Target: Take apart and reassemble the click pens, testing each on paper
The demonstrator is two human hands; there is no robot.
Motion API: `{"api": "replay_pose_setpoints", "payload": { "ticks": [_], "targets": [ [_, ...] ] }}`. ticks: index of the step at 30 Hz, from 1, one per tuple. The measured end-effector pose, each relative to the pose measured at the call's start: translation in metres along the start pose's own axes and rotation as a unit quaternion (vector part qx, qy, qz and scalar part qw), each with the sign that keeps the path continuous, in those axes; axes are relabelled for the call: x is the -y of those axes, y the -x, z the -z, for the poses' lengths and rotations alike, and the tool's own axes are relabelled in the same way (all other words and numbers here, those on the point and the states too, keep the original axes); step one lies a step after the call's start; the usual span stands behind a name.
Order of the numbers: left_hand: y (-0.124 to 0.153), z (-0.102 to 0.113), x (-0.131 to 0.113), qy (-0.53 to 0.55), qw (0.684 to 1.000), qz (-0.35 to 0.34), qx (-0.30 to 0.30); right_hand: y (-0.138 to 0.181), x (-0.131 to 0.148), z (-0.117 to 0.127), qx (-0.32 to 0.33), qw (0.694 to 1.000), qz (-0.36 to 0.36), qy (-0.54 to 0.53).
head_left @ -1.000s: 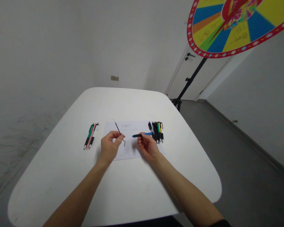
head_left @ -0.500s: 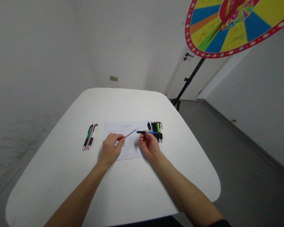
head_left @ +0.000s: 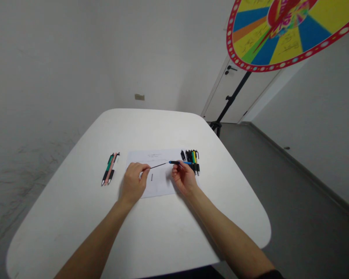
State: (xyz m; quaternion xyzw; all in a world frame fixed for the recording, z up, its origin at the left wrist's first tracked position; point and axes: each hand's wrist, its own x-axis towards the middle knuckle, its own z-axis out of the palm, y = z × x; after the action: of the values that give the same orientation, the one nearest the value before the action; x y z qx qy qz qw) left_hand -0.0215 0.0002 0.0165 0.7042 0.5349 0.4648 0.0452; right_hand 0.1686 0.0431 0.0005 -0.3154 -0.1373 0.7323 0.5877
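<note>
Between thumb and fingers, my left hand pinches a thin dark pen refill that points to the right. Its far end is close to the open end of a blue and black pen barrel; whether they touch I cannot tell. My right hand grips that barrel, holding it roughly level. Both hands are above a printed sheet of paper. A small grey piece, perhaps a spring, lies on the sheet between the hands.
Several pens lie in a row at the right of the paper, partly behind my right hand. Further left on the white table are green, pink and white pens. A colourful prize wheel on a black stand is beyond the table.
My left hand has shifted slightly left and down, and the refill has turned flatter, its tip now level with the barrel's opening. The small grey piece shows more clearly. My right hand is nearly still.
</note>
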Motion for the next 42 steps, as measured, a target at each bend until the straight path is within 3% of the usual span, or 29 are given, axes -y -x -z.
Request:
{"api": "replay_pose_setpoints", "payload": {
  "ticks": [4, 8, 18, 22, 29, 37, 42],
  "targets": [
    [-0.001, 0.0, -0.001, -0.004, 1.0, -0.018, -0.006, 0.003, -0.001, -0.002, -0.01, 0.999, 0.017, 0.05],
    [0.001, -0.006, -0.002, 0.027, 0.999, -0.016, 0.015, 0.009, -0.005, -0.005, 0.024, 0.994, 0.031, 0.107],
    [0.008, -0.015, -0.002, 0.051, 0.998, 0.002, 0.021, 0.015, -0.011, -0.007, 0.073, 0.989, -0.043, 0.12],
    [0.006, -0.013, -0.001, -0.02, 1.0, -0.019, 0.014, 0.012, -0.01, -0.005, 0.064, 0.994, -0.067, 0.065],
    [0.009, -0.017, 0.006, -0.198, 0.974, -0.022, 0.11, 0.007, -0.008, -0.003, 0.031, 0.997, -0.059, 0.023],
    [0.007, -0.019, 0.005, -0.208, 0.968, -0.025, 0.139, 0.01, -0.008, -0.007, 0.023, 0.998, -0.047, 0.04],
    [0.005, -0.018, 0.006, -0.158, 0.982, -0.027, 0.102, 0.01, -0.007, -0.007, 0.021, 0.997, -0.018, 0.066]
  ]
}}
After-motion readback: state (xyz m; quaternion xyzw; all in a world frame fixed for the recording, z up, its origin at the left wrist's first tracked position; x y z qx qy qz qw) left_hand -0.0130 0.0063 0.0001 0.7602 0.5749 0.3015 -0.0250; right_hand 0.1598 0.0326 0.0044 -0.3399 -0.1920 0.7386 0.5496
